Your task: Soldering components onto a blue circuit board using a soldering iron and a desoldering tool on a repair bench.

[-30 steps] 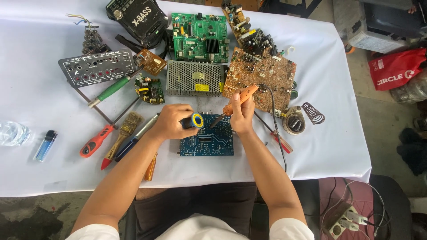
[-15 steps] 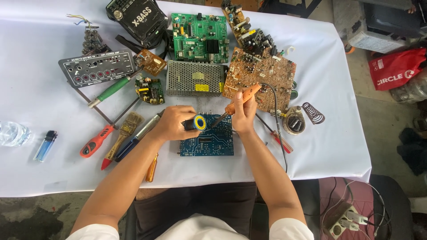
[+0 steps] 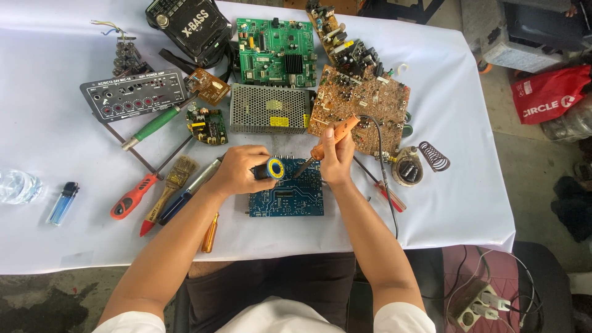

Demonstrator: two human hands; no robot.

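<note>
Near the middle of the desk (image 3: 74, 246), the left hand (image 3: 237, 172) grips a small solder spool (image 3: 271, 168) and the right hand (image 3: 336, 161) pinches an orange soldering iron (image 3: 333, 137) over the stiff, probably fragile blue circuit board (image 3: 287, 196), best held by its edges.

head cam — worn, looks steeply down from above the seated person | faces forward across the table (image 3: 74, 234), far edge near the top of frame | mid-near, whole tabletop fits — single view, nothing shared
</note>
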